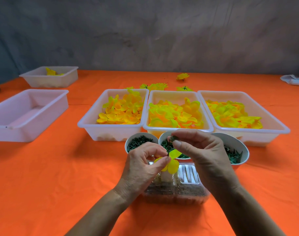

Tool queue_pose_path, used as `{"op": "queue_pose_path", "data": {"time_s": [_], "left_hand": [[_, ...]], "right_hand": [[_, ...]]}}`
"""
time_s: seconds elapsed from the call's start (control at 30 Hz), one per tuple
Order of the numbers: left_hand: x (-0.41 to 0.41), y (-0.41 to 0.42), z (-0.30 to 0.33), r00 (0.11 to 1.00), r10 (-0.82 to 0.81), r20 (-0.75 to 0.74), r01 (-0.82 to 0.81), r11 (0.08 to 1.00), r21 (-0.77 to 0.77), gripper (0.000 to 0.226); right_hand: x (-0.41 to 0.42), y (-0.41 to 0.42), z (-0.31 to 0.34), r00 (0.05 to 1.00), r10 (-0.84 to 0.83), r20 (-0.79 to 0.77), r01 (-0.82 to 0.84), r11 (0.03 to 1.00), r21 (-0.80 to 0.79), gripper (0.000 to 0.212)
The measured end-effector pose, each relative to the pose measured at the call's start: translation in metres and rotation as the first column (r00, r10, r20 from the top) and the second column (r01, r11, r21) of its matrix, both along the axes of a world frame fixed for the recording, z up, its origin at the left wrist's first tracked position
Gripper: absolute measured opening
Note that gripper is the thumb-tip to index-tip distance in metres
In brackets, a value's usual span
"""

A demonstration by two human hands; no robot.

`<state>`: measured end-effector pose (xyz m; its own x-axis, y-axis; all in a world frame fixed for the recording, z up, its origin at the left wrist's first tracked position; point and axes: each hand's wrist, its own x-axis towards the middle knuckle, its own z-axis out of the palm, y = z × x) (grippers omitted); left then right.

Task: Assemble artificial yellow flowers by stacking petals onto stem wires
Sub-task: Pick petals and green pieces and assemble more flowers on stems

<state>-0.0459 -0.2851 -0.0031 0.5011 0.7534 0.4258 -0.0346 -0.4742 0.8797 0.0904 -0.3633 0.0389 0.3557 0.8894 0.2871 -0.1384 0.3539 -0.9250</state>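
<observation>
Threading stage | left hand [145,163] pinches stem wire [167,153] with yellow petal [173,165] above clear box [175,191] | right hand [199,150] fingers pinch small green ring [174,138] | risk: ring misses wire tip, petal slips off.

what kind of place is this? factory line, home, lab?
Likely a small craft bench for hand assembly, home or workshop; can't tell which. An orange cloth covers the table, three trays hold sorted yellow petals, and bowls of small green parts sit by the hands. Behind is a bare grey wall.
</observation>
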Motion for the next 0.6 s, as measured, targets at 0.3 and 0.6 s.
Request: {"op": "queue_pose_path", "data": {"time_s": [0.3,0.6], "left_hand": [[-0.001,0.0,0.0,1.0,-0.016,-0.006,0.016,1.0,-0.002,0.004],[0.0,0.001,-0.001,0.999,-0.042,-0.002,0.042,0.999,-0.018,0.01]], "right_hand": [[-0.007,0.001,-0.001,1.0,0.001,-0.025,0.0,0.999,0.045,0.022],[-0.014,0.002,-0.002,0.999,-0.018,-0.042,0.019,0.999,0.025,0.021]]}}
